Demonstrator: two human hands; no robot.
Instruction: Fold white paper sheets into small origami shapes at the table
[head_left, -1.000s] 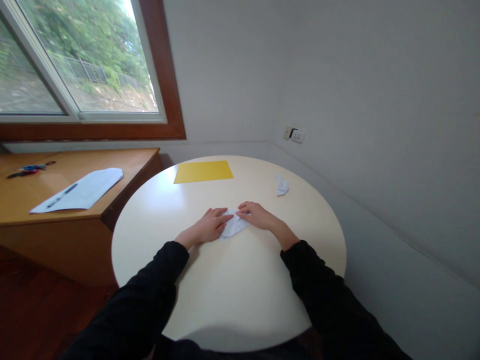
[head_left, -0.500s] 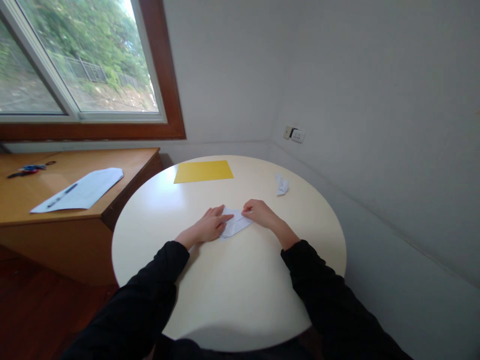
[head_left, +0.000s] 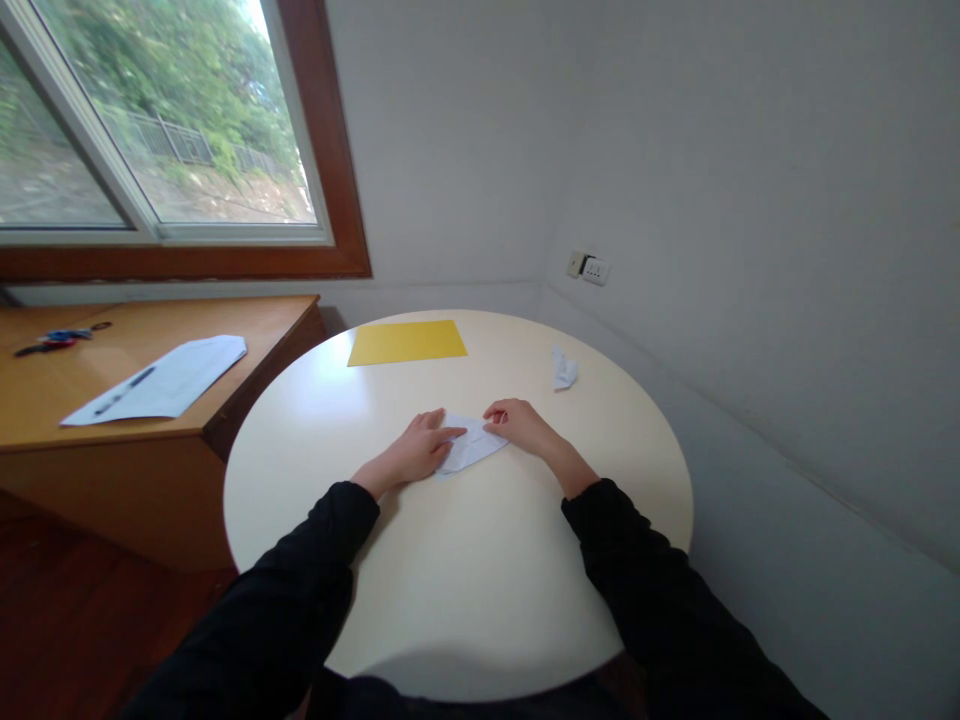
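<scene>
A folded piece of white paper (head_left: 471, 446) with creases lies on the round cream table (head_left: 450, 580), between my two hands. My left hand (head_left: 420, 446) rests flat over the paper's left part, its fingers stretched out and the index finger pointing across the sheet. At the upper right edge of the paper is my right hand (head_left: 519, 424), palm down. Its thumb and index finger are bent, with a small gap between their tips, and the thumb touches or nearly touches the paper.
A yellow sheet (head_left: 407, 343) lies at the table's far side. Crumpled white paper (head_left: 565, 372) sits at the far right. On the wooden desk (head_left: 262, 345) to the left are white sheets (head_left: 180, 375), a pen (head_left: 126, 390) and scissors-like tools (head_left: 60, 340).
My right thumb and index finger have moved apart from a closed pinch at the paper. The paper has shifted very slightly; my left hand stays almost in place.
</scene>
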